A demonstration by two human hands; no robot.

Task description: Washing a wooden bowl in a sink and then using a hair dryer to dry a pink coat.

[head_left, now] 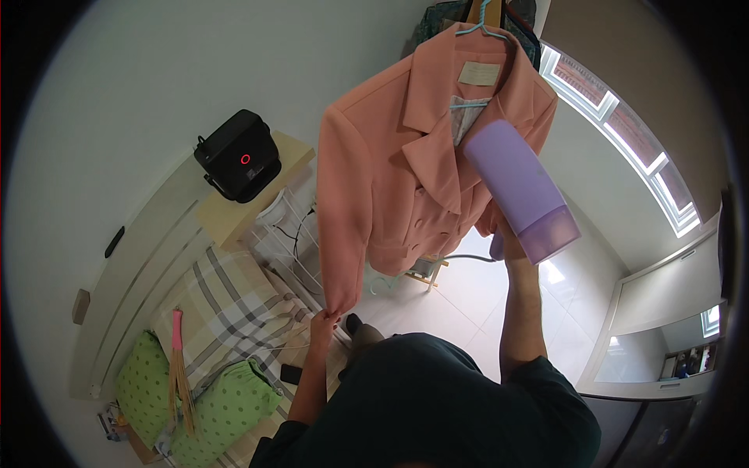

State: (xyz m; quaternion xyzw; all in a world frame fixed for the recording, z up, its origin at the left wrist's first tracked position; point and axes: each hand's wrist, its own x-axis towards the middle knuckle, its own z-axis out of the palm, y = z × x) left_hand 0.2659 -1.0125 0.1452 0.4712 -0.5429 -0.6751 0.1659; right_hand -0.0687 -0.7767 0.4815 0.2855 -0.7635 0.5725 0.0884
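Observation:
A salmon-pink double-breasted blazer (392,158) hangs in front of me on a light-blue hanger (482,26). My left hand (323,324) pinches the cuff of its sleeve on the left and holds that sleeve down. In my right hand (512,238) is a purple handheld garment steamer (512,169), raised before the front of the blazer on the right. Its body hides part of the lapel and front, and most of my right fingers. From the handle a grey cord (468,256) runs off to the left. Whether the steamer touches the cloth I cannot tell.
Left is a bed with a plaid cover (219,286), green dotted pillows (225,409), a pink-handled broom (177,351) and a black phone (291,374). A black device (240,158) with a red light ring stands on a wooden shelf (298,149). Windows (632,140) are right.

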